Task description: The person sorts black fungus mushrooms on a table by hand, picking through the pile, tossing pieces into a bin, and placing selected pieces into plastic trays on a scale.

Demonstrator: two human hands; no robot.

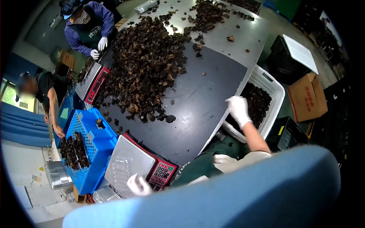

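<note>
My left hand, in a white glove, hovers at the near edge of a digital scale with its fingers curved and apart. A clear plastic box lies on the scale's plate, close to that hand; I see nothing held. Also gloved in white, my right hand is at the table's right edge, over the rim of a white plastic basket. Its fingers stretch towards the table. Dark dried mushrooms, apparently wood ear, fill the basket's bottom.
A big heap of the same mushrooms covers the metal table. Across it stands a person in white gloves, near a second scale. Another person's hand reaches to a blue crate. A cardboard box stands right.
</note>
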